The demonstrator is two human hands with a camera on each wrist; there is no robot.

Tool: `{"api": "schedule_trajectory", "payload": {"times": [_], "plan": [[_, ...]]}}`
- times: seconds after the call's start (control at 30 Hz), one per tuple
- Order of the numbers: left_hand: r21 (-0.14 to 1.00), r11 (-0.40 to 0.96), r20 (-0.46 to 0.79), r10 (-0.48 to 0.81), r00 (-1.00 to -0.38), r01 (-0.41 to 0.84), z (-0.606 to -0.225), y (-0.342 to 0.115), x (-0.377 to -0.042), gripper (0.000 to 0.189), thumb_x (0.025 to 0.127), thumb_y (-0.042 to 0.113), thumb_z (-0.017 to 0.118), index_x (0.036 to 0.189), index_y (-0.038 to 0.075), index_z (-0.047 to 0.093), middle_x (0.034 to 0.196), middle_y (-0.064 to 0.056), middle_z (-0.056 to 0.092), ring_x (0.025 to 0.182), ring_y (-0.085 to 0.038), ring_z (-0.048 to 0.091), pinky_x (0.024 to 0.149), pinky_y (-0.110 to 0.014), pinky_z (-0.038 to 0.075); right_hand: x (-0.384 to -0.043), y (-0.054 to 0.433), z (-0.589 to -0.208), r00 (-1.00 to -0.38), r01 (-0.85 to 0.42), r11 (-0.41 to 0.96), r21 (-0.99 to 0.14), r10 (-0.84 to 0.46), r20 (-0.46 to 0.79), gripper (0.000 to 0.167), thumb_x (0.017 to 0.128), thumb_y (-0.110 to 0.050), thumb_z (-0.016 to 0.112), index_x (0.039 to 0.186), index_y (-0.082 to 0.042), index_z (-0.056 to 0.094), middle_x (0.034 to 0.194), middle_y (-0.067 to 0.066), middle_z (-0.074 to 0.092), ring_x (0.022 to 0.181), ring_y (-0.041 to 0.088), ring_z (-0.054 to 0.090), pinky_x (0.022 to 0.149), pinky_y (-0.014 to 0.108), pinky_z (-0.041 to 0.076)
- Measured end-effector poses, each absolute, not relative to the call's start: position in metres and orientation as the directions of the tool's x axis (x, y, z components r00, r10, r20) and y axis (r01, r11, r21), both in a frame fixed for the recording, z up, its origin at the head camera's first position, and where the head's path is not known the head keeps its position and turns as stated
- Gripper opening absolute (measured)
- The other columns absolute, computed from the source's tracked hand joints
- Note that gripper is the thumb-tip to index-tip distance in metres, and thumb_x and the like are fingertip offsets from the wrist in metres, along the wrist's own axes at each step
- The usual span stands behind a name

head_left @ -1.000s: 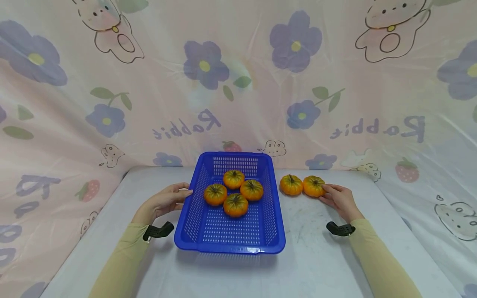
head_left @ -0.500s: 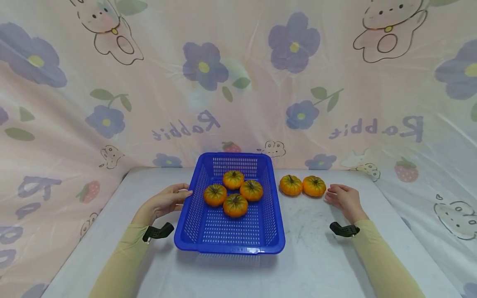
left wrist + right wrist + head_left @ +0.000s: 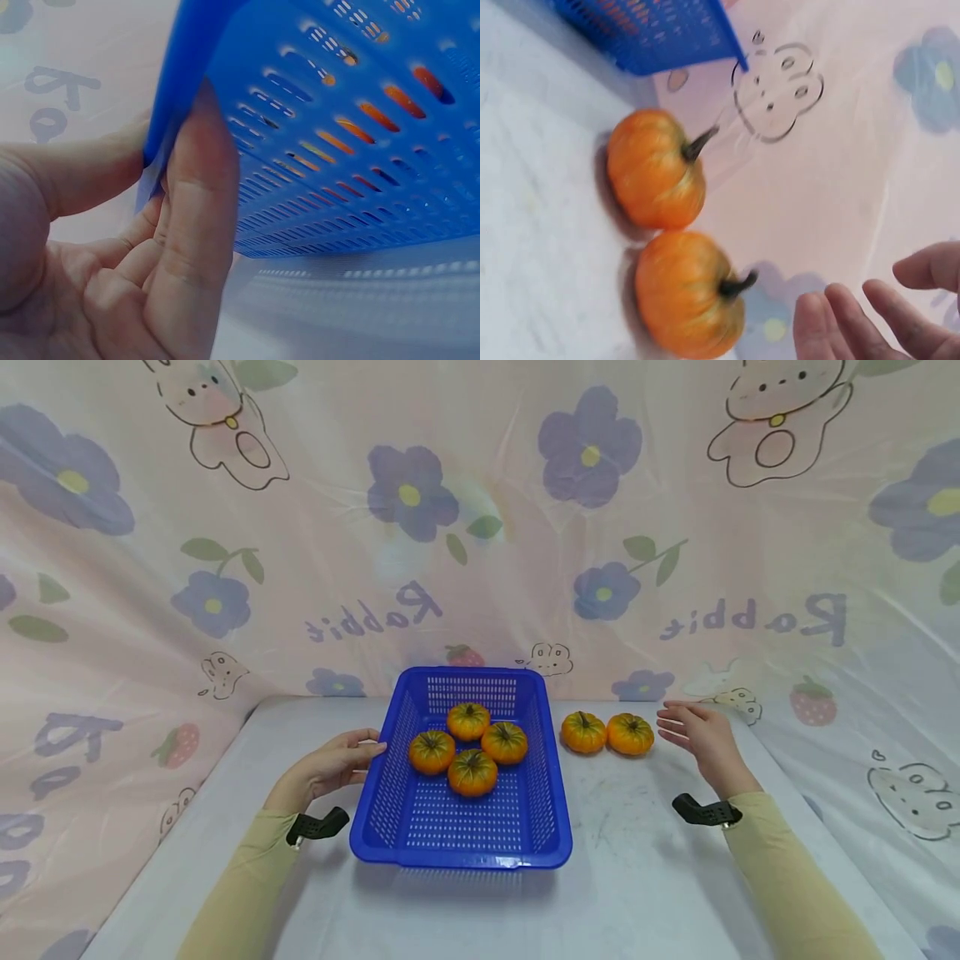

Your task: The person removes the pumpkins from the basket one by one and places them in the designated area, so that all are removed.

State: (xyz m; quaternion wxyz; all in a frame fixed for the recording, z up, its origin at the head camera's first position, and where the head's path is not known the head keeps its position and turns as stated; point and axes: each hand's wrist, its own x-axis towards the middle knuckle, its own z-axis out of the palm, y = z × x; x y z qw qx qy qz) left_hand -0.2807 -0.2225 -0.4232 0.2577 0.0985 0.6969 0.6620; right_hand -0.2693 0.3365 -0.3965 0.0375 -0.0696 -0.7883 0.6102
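Note:
A blue plastic basket [image 3: 480, 852] with slotted walls stands mid-table, with several small orange pumpkins [image 3: 472, 773] inside it. My left hand [image 3: 333, 768] pinches the basket's left rim; in the left wrist view the thumb [image 3: 90, 176] is outside the lip and a finger [image 3: 196, 217] lies against the wall under it. To the right of the basket, two more pumpkins sit side by side, a nearer-left one [image 3: 583, 732] and a right one [image 3: 630, 735]. My right hand [image 3: 701, 739] hovers just right of them, holding nothing, its fingers relaxed and apart from the pumpkins.
The white table [image 3: 630, 885] carries the basket and pumpkins. A pale cloth [image 3: 495, 585] printed with flowers and rabbits hangs behind the table and along its sides. Each wrist wears a black camera mount, such as the right one [image 3: 705, 811].
My right hand has let go of the right pumpkin and moved up and to the right, away from it. The left hand stays on the basket rim.

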Motion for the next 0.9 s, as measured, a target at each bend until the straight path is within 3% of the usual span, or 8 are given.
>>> {"api": "schedule_trajectory", "payload": {"times": [0.27, 0.53, 0.73, 0.9], "plan": [[0.973, 0.096, -0.231, 0.476, -0.849, -0.211, -0.424, -0.222, -0.281, 0.039, 0.098, 0.023, 0.057, 0.123, -0.002, 0.041, 0.105, -0.013, 0.065, 0.092, -0.022, 0.064, 0.083, -0.037, 0.053, -0.269, 0.303, -0.363, -0.998, 0.020, 0.268, -0.963, -0.053, -0.036, 0.058, 0.102, -0.040, 0.042, 0.142, 0.002, 0.036, 0.135, 0.021, 0.048, 0.122, 0.032, 0.050, 0.102, 0.041, 0.038], [0.972, 0.101, -0.236, 0.465, -0.853, -0.214, -0.424, -0.222, -0.281, 0.040, 0.097, 0.023, 0.057, 0.124, -0.002, 0.041, 0.105, -0.013, 0.065, 0.091, -0.022, 0.064, 0.083, -0.037, 0.054, -0.274, 0.268, -0.346, -0.987, -0.034, 0.241, -0.970, -0.162, -0.005, 0.056, 0.101, -0.039, 0.046, 0.139, 0.002, 0.040, 0.136, 0.027, 0.046, 0.123, 0.038, 0.049, 0.098, 0.039, 0.043], [0.972, 0.104, -0.235, 0.469, -0.851, -0.211, -0.425, -0.223, -0.282, 0.041, 0.098, 0.023, 0.057, 0.125, -0.002, 0.040, 0.106, -0.014, 0.064, 0.093, -0.023, 0.064, 0.084, -0.037, 0.053, -0.276, 0.243, -0.337, -0.967, -0.075, 0.209, -0.975, -0.255, 0.020, 0.051, 0.101, -0.034, 0.047, 0.136, 0.003, 0.044, 0.132, 0.026, 0.050, 0.116, 0.033, 0.056, 0.098, 0.045, 0.042], [0.973, 0.105, -0.233, 0.467, -0.853, -0.208, -0.425, -0.223, -0.282, 0.041, 0.098, 0.023, 0.057, 0.125, -0.002, 0.039, 0.107, -0.014, 0.064, 0.092, -0.023, 0.064, 0.084, -0.037, 0.053, -0.278, 0.223, -0.333, -0.938, -0.104, 0.187, -0.977, -0.346, 0.034, 0.047, 0.102, -0.031, 0.046, 0.134, 0.003, 0.046, 0.129, 0.028, 0.052, 0.116, 0.038, 0.054, 0.097, 0.047, 0.043]]}}
